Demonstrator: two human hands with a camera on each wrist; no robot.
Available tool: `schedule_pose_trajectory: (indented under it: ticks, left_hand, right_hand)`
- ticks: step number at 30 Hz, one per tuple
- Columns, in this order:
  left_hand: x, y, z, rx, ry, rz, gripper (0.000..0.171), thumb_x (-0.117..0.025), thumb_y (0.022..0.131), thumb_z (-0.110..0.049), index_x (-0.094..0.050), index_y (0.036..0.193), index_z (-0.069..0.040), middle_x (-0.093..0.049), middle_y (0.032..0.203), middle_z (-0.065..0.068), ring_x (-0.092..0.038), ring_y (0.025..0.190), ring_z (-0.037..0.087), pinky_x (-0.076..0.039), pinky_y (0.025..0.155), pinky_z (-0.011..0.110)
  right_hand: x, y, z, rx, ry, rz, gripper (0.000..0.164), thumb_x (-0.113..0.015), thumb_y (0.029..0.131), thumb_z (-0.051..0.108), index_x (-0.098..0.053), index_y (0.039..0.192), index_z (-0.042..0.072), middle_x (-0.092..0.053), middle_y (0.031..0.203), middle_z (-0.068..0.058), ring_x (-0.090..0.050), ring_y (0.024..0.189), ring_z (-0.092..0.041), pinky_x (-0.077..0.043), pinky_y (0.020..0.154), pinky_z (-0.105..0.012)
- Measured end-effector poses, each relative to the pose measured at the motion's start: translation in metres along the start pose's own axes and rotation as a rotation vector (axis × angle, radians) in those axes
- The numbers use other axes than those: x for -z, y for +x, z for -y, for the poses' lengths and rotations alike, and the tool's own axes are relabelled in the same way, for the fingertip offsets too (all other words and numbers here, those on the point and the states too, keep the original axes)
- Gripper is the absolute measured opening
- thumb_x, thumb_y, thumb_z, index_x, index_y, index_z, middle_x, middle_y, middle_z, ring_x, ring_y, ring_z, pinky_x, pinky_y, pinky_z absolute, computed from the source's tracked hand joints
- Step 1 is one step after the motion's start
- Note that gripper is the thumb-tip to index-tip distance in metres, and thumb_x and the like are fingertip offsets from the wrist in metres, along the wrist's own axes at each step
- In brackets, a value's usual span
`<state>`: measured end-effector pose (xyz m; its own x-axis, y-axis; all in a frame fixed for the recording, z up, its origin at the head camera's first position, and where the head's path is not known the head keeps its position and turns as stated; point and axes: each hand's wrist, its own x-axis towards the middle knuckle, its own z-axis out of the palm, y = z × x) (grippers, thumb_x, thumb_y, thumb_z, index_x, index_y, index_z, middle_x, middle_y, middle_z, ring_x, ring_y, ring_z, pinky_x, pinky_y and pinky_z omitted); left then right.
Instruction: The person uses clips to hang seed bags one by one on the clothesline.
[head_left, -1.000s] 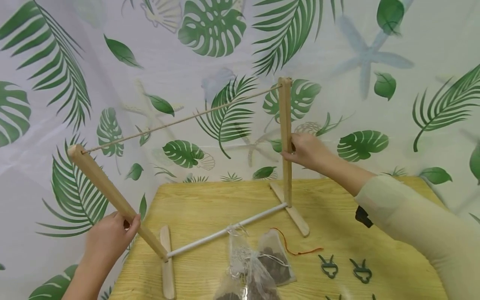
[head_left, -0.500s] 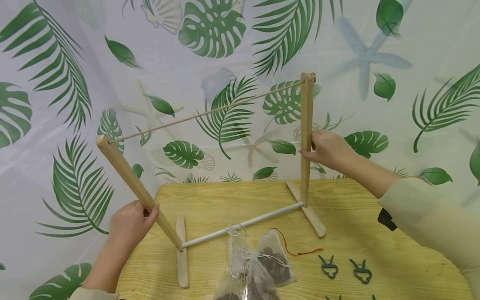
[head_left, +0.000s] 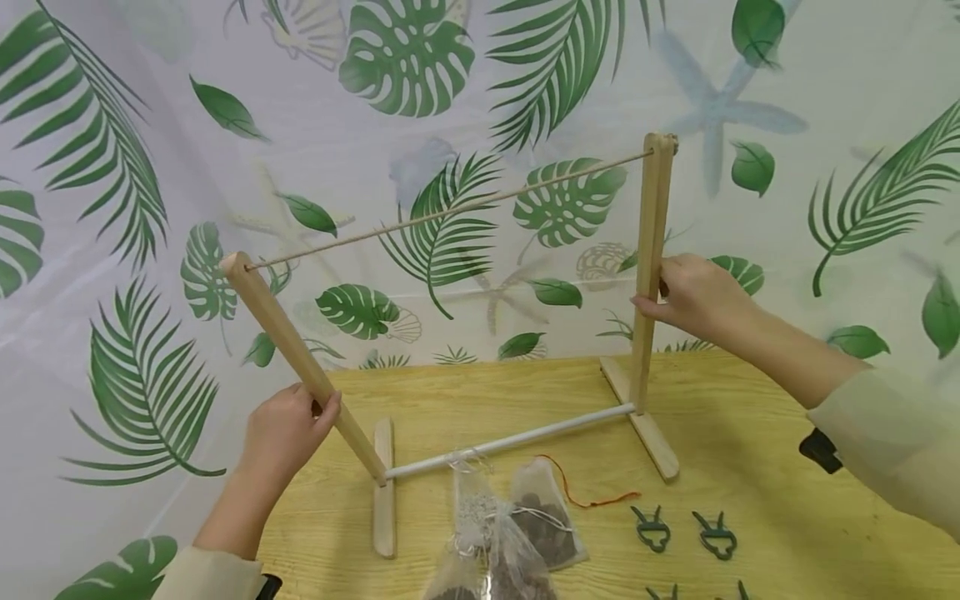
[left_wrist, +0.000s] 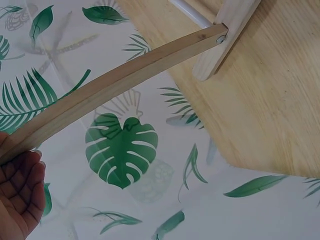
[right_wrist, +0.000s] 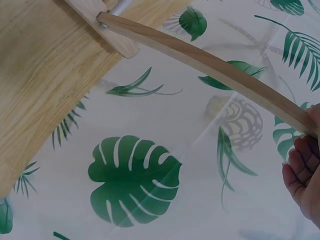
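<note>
A wooden rack (head_left: 643, 333) has two posts on flat feet, joined low by a white rod (head_left: 510, 442) and at the top by a thin cord (head_left: 450, 211). My left hand (head_left: 288, 429) grips the left post (head_left: 277, 321) around its middle; that post leans left in the head view. With thumb and fingers, my right hand (head_left: 701, 296) holds the right post at mid-height. In the left wrist view, my left hand (left_wrist: 20, 190) is at the post's end, partly cut off by the frame. My right hand (right_wrist: 305, 170) shows likewise in the right wrist view.
On the wooden table (head_left: 787, 467), mesh bags (head_left: 540, 525) with dark contents lie in front of the rod. A red string (head_left: 600, 502) lies beside them. Several dark green clips (head_left: 716, 536) sit to the right. A leaf-print sheet (head_left: 465, 83) hangs behind.
Both hands have moved the rack to the right across the table, its left foot shifting a little toward the back. The bags and clips stay in place on the table.
</note>
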<state>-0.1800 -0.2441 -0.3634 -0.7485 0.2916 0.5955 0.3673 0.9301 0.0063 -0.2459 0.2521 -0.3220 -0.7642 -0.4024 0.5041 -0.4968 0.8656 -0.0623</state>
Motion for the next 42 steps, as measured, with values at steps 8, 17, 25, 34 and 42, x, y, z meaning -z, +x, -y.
schedule_pose_trajectory:
  ticks: [8, 17, 25, 34, 42]
  left_hand:
    - [-0.012, 0.02, -0.014, -0.063, -0.009, 0.0, 0.024, -0.072, 0.081, -0.017, -0.061, 0.066, -0.002, -0.055, 0.056, 0.006, -0.05, 0.044, 0.021, -0.041, 0.038, 0.034]
    - [-0.025, 0.044, -0.035, -0.108, -0.026, 0.043, 0.025, -0.07, 0.084, -0.02, -0.063, 0.067, -0.003, -0.057, 0.057, 0.006, -0.05, 0.043, 0.02, -0.04, 0.038, 0.031]
    - [-0.04, 0.063, -0.048, -0.142, -0.05, 0.068, 0.028, -0.068, 0.086, -0.021, -0.062, 0.066, -0.003, -0.05, 0.052, 0.005, -0.042, 0.042, 0.016, -0.036, 0.038, 0.031]
    - [-0.052, 0.071, -0.056, -0.142, -0.034, 0.044, 0.031, -0.068, 0.085, -0.022, -0.056, 0.062, -0.006, -0.048, 0.051, 0.004, -0.046, 0.042, 0.02, -0.041, 0.04, 0.036]
    - [-0.058, 0.07, -0.058, -0.085, -0.063, 0.119, 0.031, -0.065, 0.088, -0.023, -0.059, 0.064, -0.004, -0.049, 0.053, 0.004, -0.045, 0.044, 0.017, -0.041, 0.04, 0.034]
  right_hand:
    - [0.013, -0.022, -0.017, -0.037, 0.005, 0.009, 0.025, -0.077, 0.077, 0.018, -0.059, 0.079, 0.001, -0.06, 0.069, -0.011, -0.057, 0.061, -0.024, -0.049, 0.051, -0.038]
    - [0.023, -0.045, -0.04, -0.069, -0.037, -0.024, 0.025, -0.079, 0.073, 0.012, -0.059, 0.081, 0.0, -0.06, 0.068, -0.011, -0.058, 0.06, -0.024, -0.047, 0.049, -0.036]
    - [0.031, -0.059, -0.052, -0.174, -0.049, 0.037, 0.024, -0.077, 0.077, 0.017, -0.062, 0.076, -0.002, -0.057, 0.067, -0.01, -0.053, 0.058, -0.022, -0.044, 0.047, -0.035]
    - [0.028, -0.063, -0.064, -0.177, -0.049, 0.035, 0.026, -0.076, 0.077, 0.018, -0.061, 0.074, -0.003, -0.055, 0.064, -0.01, -0.049, 0.054, -0.02, -0.041, 0.045, -0.032]
    - [0.021, -0.063, -0.065, -0.211, -0.025, 0.063, 0.023, -0.073, 0.081, 0.017, -0.059, 0.08, -0.001, -0.056, 0.067, -0.009, -0.05, 0.056, -0.02, -0.041, 0.047, -0.032]
